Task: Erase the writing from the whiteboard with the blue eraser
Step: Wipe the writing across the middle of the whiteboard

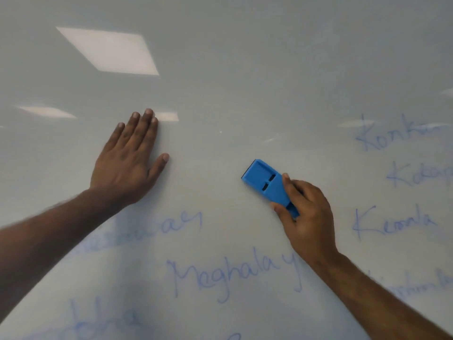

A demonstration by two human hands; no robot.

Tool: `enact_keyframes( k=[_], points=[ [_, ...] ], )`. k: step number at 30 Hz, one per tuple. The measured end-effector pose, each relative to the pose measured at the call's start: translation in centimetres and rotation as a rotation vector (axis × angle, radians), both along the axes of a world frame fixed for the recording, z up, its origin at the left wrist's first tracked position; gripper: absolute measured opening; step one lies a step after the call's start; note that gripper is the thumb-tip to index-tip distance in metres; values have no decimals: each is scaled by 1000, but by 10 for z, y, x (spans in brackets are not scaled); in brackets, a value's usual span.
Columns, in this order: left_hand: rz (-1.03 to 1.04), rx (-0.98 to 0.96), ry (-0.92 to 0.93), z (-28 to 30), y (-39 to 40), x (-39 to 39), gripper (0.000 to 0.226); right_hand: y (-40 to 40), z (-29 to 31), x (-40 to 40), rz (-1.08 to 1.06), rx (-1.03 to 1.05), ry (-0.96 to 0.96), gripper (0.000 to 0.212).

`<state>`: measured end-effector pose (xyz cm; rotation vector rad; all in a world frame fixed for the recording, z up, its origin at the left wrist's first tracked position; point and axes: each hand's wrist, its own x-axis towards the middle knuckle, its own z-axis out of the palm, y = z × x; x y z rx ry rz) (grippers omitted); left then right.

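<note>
A glossy white whiteboard fills the whole view, its upper part bare and reflecting rectangular ceiling lights. Faint blue handwriting covers the lower and right parts: a word beginning "Meghalay" low in the middle, a word ending "ay" above it on the left, and "Kerala" and other words starting with K along the right edge.

The left hand lies open and flat on the board, fingers together and thumb spread, on a bare patch above the leftmost words. The right hand is closed around the lower end of the blue rectangular plastic eraser, thumb on one long side and fingertips on the other. The eraser rests tilted on the board, in a clear area between the two hands and above the "Meghalay" word, touching no writing.

Most of the writing looks untouched, so much of the job seems to remain. The grip takes only the eraser's rear end, so a hard push could pivot or tip it, lifting the felt and leaving streaks. The right forearm crosses the end of "Meghalay" and could smear ink onto skin. The braced left palm could likewise smudge the "ay" word if it slides down.
</note>
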<state>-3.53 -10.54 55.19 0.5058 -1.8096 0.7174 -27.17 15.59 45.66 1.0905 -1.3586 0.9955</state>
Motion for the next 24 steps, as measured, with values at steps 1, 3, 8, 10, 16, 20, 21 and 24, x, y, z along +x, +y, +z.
enact_keyframes(
  k=[1, 3, 8, 10, 16, 20, 21, 24],
  points=[
    [-1, -3, -5, -2, -3, 3, 74, -7, 8, 6, 15, -10, -1, 56],
    [-8, -7, -11, -7, -9, 9, 73, -20, 24, 19, 50, 2, 5, 56],
    [-28, -23, -34, -13, -21, 18, 72, -52, 22, 57, 97, 125, 108, 52],
    [-38, -31, -28, -14, -24, 20, 71, -61, 3, 70, 56, 209, 187, 54],
    [-36, -39, -47, -10, -39, 41, 72, -53, -13, 76, -72, 499, 533, 54],
    [-43, -12, -9, -8, -56, 61, 72, -57, 17, 84, -115, 439, 506, 53],
    [-40, -20, -17, -7, -59, 64, 72, -63, 26, 90, -93, 380, 437, 53],
    [-33, -53, -45, -6, -65, 71, 72, -86, 46, 110, -12, 264, 253, 55]
  ],
)
